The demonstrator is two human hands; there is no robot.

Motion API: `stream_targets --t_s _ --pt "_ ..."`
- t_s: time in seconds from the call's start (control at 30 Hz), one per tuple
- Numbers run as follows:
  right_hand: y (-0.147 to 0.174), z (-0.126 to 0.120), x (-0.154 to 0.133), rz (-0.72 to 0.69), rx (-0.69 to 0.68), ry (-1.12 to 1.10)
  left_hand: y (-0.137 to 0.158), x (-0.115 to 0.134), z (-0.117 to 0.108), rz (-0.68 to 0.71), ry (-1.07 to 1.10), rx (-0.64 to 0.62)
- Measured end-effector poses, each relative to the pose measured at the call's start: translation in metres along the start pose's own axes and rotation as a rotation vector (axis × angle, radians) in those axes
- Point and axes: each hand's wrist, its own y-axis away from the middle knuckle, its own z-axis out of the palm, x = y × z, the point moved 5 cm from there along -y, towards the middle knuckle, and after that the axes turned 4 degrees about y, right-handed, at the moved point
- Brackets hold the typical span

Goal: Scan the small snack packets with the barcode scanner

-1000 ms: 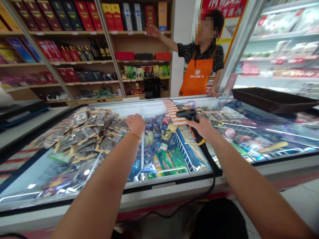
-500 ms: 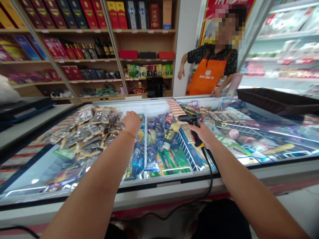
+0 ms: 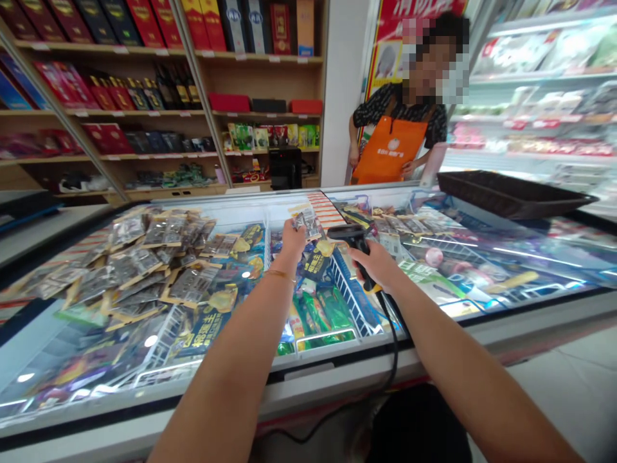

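My left hand (image 3: pixel 293 239) is closed on a small clear-fronted packet (image 3: pixel 308 222) with a brownish edge, held over the middle of the chest freezer (image 3: pixel 308 371). My right hand (image 3: pixel 378 263) is wrapped round the handle of a black barcode scanner (image 3: pixel 354 239), whose head points left toward the packet. A black cable (image 3: pixel 393 334) runs down from the scanner's grip. On the glass to the left lies a loose pile of similar packets (image 3: pixel 144 257). Under the glass, below my left hand, are dark blue and green ice-cream wrappers (image 3: pixel 321 312).
Across the freezer stands a person in an orange apron (image 3: pixel 393 151). A dark brown tray (image 3: pixel 511 193) rests on the freezer's right end. Shelves with boxes and bottles (image 3: pixel 178 87) line the back wall. White wire dividers (image 3: pixel 354 299) separate the wrappers inside.
My left hand has moved right from beside the pile and now shows a packet in its fingers near the scanner. The view has turned slightly right. The person opposite has lowered an arm.
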Motion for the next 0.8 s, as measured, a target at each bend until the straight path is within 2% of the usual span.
stream_targets --t_s 0.1,0.5,0.8 --pt "0.0028 0.0024 -0.0033 -0.018 -0.014 0.037 0.0056 -0.0040 0.0019 -0.073 0.061 -0.005" --pt "0.0050 0.0055 0.0037 0.036 -0.042 0.027 0.0083 -0.0028 -0.0044 0.034 -0.128 0.055" --pt "0.0074 0.0053 -0.0002 0.015 -0.043 0.011 0.0084 -0.0047 -0.0037 -0.009 -0.151 0.034"
